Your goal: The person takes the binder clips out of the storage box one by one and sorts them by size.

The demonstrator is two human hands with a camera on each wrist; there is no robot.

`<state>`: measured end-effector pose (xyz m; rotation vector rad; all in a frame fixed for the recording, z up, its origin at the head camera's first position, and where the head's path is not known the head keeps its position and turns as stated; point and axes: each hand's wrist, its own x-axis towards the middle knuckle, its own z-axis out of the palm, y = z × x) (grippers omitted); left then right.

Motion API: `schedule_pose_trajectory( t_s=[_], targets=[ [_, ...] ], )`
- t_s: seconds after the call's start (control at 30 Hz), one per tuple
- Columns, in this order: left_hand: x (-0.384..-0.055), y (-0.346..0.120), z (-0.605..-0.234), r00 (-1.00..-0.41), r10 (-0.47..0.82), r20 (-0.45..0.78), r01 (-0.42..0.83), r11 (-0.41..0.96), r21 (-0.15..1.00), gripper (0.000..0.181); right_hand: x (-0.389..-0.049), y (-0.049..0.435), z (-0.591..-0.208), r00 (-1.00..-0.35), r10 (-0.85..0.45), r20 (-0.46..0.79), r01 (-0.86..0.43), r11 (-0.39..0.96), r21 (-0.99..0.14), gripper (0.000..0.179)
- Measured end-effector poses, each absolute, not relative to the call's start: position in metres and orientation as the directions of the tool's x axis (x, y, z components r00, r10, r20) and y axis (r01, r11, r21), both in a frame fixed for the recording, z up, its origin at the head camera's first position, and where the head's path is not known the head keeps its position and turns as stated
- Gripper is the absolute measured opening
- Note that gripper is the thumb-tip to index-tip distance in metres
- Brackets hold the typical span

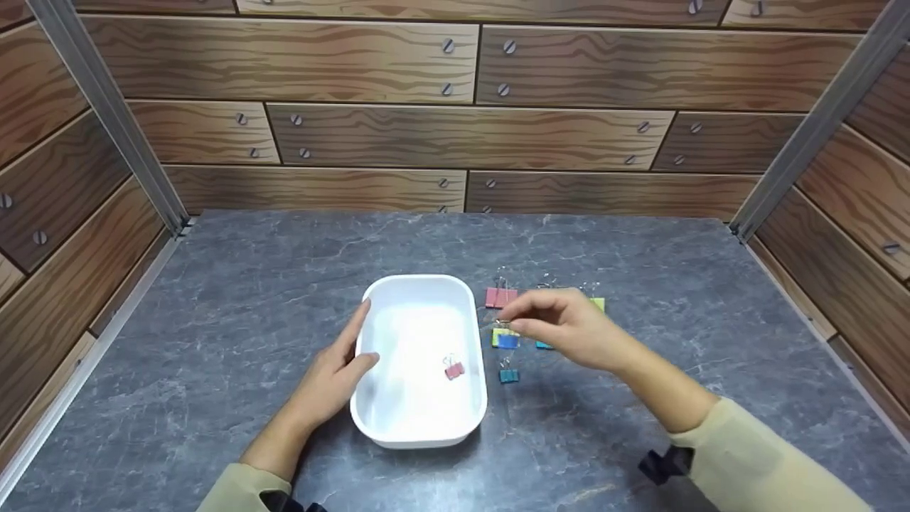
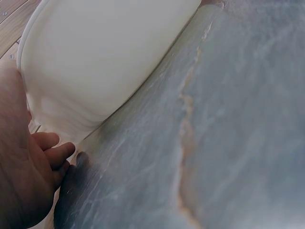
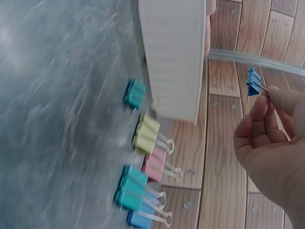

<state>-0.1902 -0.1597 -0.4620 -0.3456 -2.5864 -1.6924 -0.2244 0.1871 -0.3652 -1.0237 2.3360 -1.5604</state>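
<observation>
A white plastic bin [image 1: 416,441] stands on the table, with a small pink binder clip [image 1: 454,370] lying inside it. At the bin's left side my left hand [image 1: 330,380] holds the wall, thumb over the rim and the other fingers along the outside. My right hand [image 1: 569,331] pinches a blue binder clip [image 3: 254,82] by its wire handle, to the right of the bin. In the head view this clip overlaps a yellow clip [image 1: 496,338]. A small teal clip [image 1: 509,375] lies nearer to me, and a larger pink clip [image 1: 501,297] lies farther back.
More clips lie partly behind my right hand, among them a yellow-green one [image 1: 598,304] and a teal one [image 1: 544,345]. In the right wrist view a larger teal clip [image 3: 131,186] overlaps a blue one [image 3: 138,220]. Wood-patterned panels [image 1: 370,135] enclose the grey marbled table [image 1: 284,249].
</observation>
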Motion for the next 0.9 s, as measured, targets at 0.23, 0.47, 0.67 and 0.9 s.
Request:
schedule_pose_trajectory(
  t_s=[0.23, 0.47, 0.67, 0.9],
  targets=[
    [-0.175, -0.155, -0.436, -0.978, 0.168, 0.126, 0.183, 0.387, 0.904, 0.068, -0.215, 0.206, -0.365, -0.806, -0.569, 0.162, -0.404, 0.33, -0.853, 0.013],
    [-0.175, -0.155, -0.434, -0.974, 0.176, 0.144, 0.203, 0.389, 0.898, 0.067, -0.227, 0.231, -0.399, -0.863, -0.502, 0.062, -0.314, 0.435, -0.844, 0.014],
    [-0.177, -0.153, -0.437, -0.973, 0.161, 0.166, 0.217, 0.384, 0.898, 0.067, -0.23, 0.241, -0.415, -0.874, -0.484, 0.03, -0.289, 0.469, -0.835, 0.019],
    [-0.177, -0.153, -0.44, -0.973, 0.162, 0.166, 0.214, 0.351, 0.912, 0.068, -0.231, 0.248, -0.427, -0.876, -0.483, 0.018, -0.29, 0.495, -0.819, 0.018]
  ],
)
